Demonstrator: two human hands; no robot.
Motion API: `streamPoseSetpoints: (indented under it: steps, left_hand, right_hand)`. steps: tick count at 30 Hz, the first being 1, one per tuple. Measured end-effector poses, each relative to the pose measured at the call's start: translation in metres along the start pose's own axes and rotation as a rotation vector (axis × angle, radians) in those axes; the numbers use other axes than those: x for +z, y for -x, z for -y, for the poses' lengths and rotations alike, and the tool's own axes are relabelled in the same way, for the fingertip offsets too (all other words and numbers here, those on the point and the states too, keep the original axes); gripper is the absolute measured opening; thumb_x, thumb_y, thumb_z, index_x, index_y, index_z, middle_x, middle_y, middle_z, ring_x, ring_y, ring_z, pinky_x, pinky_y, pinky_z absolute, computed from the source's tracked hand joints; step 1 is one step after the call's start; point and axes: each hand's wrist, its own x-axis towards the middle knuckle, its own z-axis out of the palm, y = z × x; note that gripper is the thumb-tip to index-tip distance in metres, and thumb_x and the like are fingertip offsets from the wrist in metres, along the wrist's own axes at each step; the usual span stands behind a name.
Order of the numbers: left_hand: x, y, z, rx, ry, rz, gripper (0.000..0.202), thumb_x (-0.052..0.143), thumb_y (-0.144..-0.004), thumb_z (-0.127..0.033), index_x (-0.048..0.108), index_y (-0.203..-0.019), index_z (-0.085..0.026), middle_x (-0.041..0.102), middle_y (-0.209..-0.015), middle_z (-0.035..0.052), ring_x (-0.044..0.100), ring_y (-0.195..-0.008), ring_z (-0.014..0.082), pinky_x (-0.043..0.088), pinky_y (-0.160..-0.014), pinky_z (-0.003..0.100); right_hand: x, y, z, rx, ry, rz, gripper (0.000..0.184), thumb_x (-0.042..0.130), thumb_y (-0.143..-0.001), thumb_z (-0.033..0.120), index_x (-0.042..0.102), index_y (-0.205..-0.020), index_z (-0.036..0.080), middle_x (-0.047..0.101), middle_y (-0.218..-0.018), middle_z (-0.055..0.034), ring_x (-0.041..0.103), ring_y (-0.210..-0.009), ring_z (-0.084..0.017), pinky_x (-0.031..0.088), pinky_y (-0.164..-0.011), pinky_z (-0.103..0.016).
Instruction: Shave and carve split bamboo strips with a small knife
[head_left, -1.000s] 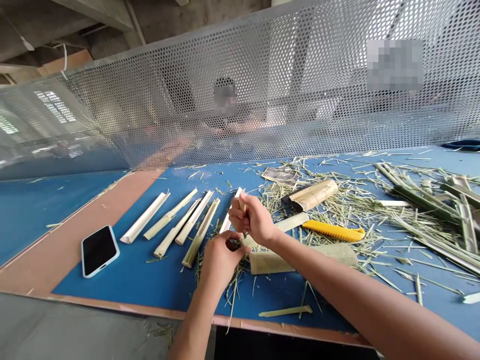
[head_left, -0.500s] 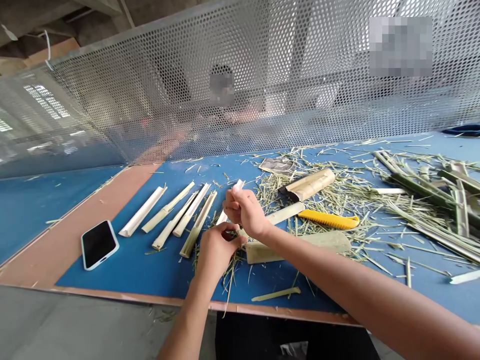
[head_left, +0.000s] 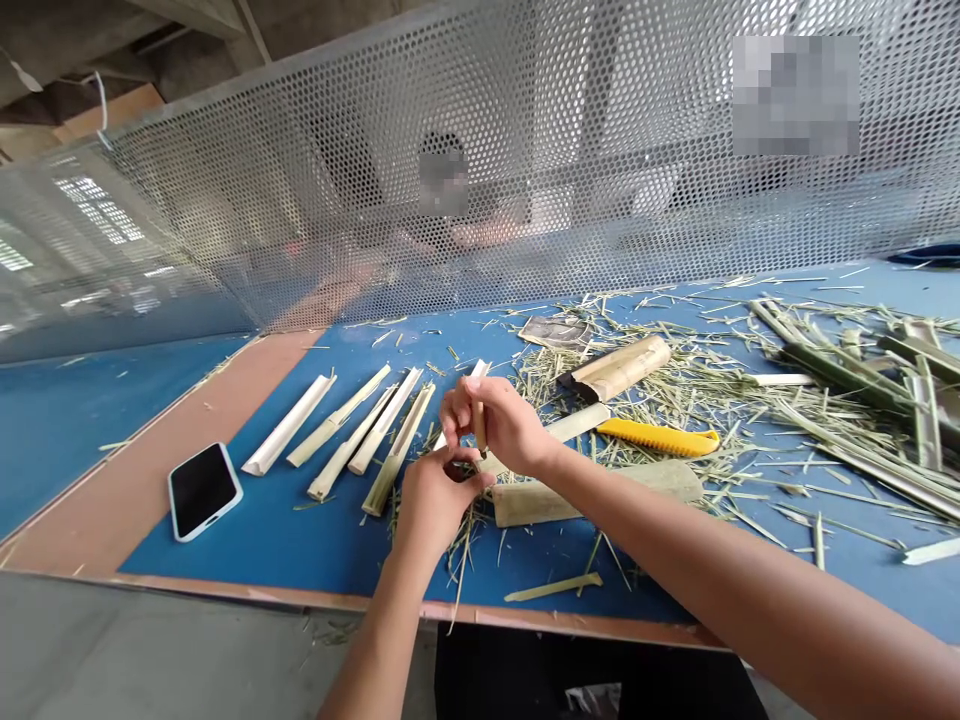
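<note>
Holding a brown-handled tool (head_left: 480,424) in the right hand (head_left: 504,424), left of the yellow handle (head_left: 660,437). Curling the left hand (head_left: 437,500) farther left of it, leaving its grip impossible to tell. Showing a blue tabletop (head_left: 322,535), bearing shavings (head_left: 705,402) around the handle. Displaying split bamboo pieces (head_left: 289,425) and a phone (head_left: 204,490) well left of the handle. Presenting a perforated metal screen (head_left: 247,220) behind the handle, showing a person (head_left: 444,190) through it.

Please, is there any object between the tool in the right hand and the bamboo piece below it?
Nothing visible stands between them. The right hand holds the tool pointing downward, close to the end of the bamboo piece. The left hand is beside that end; whether the tool touches there, I cannot tell.
</note>
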Motion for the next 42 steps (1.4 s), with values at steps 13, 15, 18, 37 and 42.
streamPoseSetpoints:
  steps: [13, 15, 18, 37, 42]
  left_hand:
    - [-0.001, 0.002, -0.005, -0.016, 0.008, 0.004, 0.019, 0.075, -0.065, -0.032, 0.071, -0.079, -0.019, 0.065, -0.060, -0.0018, 0.057, -0.056, 0.0152, 0.039, -0.056, 0.026]
    - [-0.001, 0.002, -0.004, -0.027, 0.012, -0.005, 0.022, 0.075, -0.064, -0.033, 0.071, -0.081, -0.019, 0.064, -0.059, -0.0020, 0.057, -0.055, 0.0148, 0.038, -0.056, 0.026]
    - [0.000, 0.002, -0.004, -0.034, 0.024, -0.010, 0.021, 0.075, -0.064, -0.032, 0.071, -0.081, -0.019, 0.062, -0.058, -0.0024, 0.056, -0.055, 0.0139, 0.038, -0.055, 0.025]
    - [0.000, 0.001, -0.004, 0.007, 0.056, -0.012, 0.020, 0.076, -0.064, -0.031, 0.072, -0.080, -0.019, 0.068, -0.064, 0.0007, 0.061, -0.061, 0.0167, 0.046, -0.062, 0.027]
    - [0.000, 0.001, -0.001, 0.009, 0.040, -0.020, 0.021, 0.078, -0.063, -0.032, 0.073, -0.080, -0.020, 0.068, -0.065, 0.0003, 0.061, -0.061, 0.0167, 0.045, -0.061, 0.027]
  right_hand:
    - [0.002, 0.004, -0.002, 0.022, -0.012, -0.026, 0.046, 0.062, -0.082, 0.050, 0.037, -0.057, 0.020, 0.028, -0.047, 0.0096, 0.022, -0.040, -0.005, 0.020, -0.038, -0.019]
    - [0.003, 0.004, -0.004, -0.037, 0.023, -0.061, 0.049, 0.061, -0.082, 0.053, 0.037, -0.056, 0.020, 0.026, -0.047, 0.0097, 0.022, -0.040, -0.004, 0.018, -0.038, -0.020]
    - [0.005, 0.004, -0.005, -0.090, 0.061, -0.101, 0.053, 0.059, -0.081, 0.059, 0.036, -0.054, 0.020, 0.025, -0.046, 0.0095, 0.022, -0.040, -0.004, 0.017, -0.038, -0.020]
    - [-0.008, -0.014, 0.009, 0.237, -0.081, 0.214, 0.036, 0.037, -0.083, 0.032, 0.030, -0.049, 0.022, 0.021, -0.041, 0.0073, 0.013, -0.039, -0.007, 0.014, -0.036, -0.020]
    - [-0.007, -0.024, 0.014, 0.426, -0.088, 0.287, 0.031, 0.034, -0.080, 0.029, 0.020, -0.052, 0.024, 0.014, -0.043, 0.0086, 0.008, -0.039, -0.007, 0.013, -0.034, -0.020]
